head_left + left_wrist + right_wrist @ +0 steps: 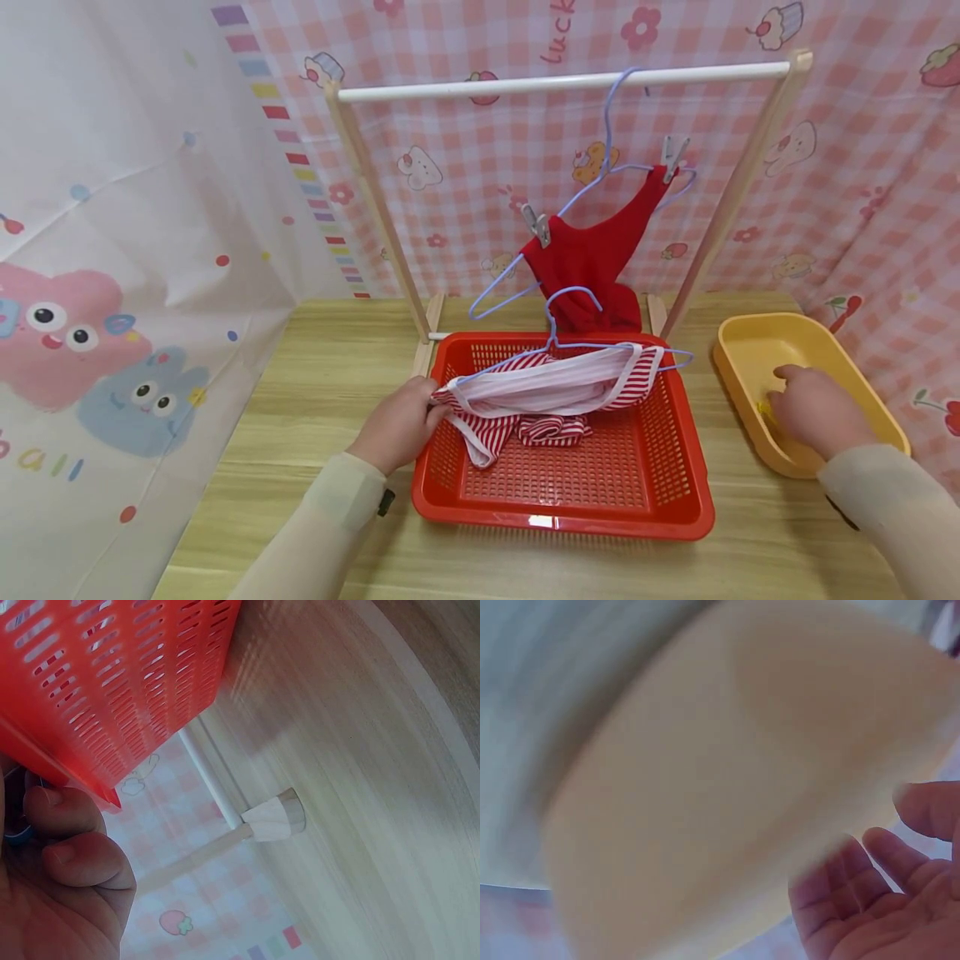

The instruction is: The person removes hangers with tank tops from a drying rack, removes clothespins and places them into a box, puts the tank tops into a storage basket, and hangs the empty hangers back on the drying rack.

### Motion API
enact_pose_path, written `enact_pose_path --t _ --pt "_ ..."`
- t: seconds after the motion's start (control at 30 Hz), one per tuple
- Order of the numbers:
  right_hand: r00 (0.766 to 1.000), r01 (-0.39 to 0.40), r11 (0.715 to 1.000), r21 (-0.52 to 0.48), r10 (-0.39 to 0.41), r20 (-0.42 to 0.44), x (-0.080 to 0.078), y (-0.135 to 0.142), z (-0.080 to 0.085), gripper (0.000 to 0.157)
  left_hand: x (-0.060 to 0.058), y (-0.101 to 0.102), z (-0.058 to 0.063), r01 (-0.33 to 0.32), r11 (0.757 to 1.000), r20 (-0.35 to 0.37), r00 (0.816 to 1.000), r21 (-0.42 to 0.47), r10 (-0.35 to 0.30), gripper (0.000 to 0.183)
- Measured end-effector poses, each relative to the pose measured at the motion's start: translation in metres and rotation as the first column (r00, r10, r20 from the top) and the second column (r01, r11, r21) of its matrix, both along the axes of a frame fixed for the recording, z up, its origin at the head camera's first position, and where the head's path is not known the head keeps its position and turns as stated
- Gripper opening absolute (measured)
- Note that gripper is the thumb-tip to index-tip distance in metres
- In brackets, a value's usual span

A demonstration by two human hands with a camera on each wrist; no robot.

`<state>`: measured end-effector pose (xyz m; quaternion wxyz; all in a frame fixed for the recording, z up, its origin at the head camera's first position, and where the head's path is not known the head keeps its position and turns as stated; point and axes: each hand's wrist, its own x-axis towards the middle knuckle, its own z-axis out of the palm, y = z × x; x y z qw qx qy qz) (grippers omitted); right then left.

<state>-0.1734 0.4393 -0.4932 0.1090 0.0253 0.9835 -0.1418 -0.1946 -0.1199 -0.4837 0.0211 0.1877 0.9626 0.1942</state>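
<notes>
At the left rim of the red basket (562, 525), my left hand (401, 423) grips the left end of a light-blue hanger (553, 329) together with the edge of a red-and-white striped garment (637, 383). The garment has white trim and lies across the basket, the hanger over its top. In the left wrist view the fingers (90, 859) are curled, with a bit of blue between them. My right hand (821, 411) is over the yellow tray (780, 329), beside a small yellow item (767, 412) partly hidden by the fingers. Its fingers are loosely spread in the right wrist view.
Behind the basket stands a wooden rack with a white rod (480, 88). A second light-blue hanger (609, 108) hangs from it, carrying a red garment (592, 258) held by two pale clothespins (538, 227). Printed cloth (450, 167) closes off the back and sides.
</notes>
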Motion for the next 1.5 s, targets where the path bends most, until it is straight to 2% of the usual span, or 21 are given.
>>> enact_pose_path --t 0.2,0.37,0.6,0.77,1.0,1.07,1.13,1.5 --pt "0.996 -0.014 0.999 -0.036 0.011 -0.089 -0.004 -0.030 0.021 0.049 0.000 0.000 0.000 0.000 1.000 0.006 1.000 0.002 0.000 0.014" --pt "0.973 -0.050 0.997 -0.063 0.035 -0.227 -0.007 -0.061 0.032 0.042 -0.001 0.000 0.000 -0.003 1.000 0.012 1.000 0.005 0.003 0.015" --pt "0.955 -0.113 0.984 -0.137 0.070 -0.287 -0.009 -0.095 0.046 0.046 -0.002 0.000 0.000 0.002 1.000 0.003 1.000 0.000 -0.002 0.014" --pt "0.919 -0.199 0.967 -0.158 0.128 -0.372 -0.005 -0.117 0.054 0.041 -0.002 0.000 0.000 0.005 1.000 -0.002 1.000 -0.003 -0.005 0.014" --pt "0.845 -0.290 0.954 -0.081 0.216 -0.489 -0.003 -0.140 0.056 0.047 -0.001 0.000 0.000 -0.001 1.000 -0.016 1.000 0.004 0.001 0.015" --pt "0.837 -0.310 0.948 -0.068 0.239 -0.492 -0.003 -0.146 0.056 0.048 -0.001 0.000 0.000 -0.004 1.000 -0.020 1.000 0.002 0.004 0.016" --pt "0.837 -0.326 0.943 -0.062 0.257 -0.483 -0.004 -0.151 0.056 0.048 -0.001 0.000 0.000 -0.007 1.000 -0.020 1.000 -0.002 0.007 0.016" --pt "0.887 -0.290 0.956 -0.051 0.248 -0.390 -0.007 -0.160 0.057 0.038 0.000 0.001 0.001 -0.020 1.000 0.015 1.000 0.003 0.020 0.015"
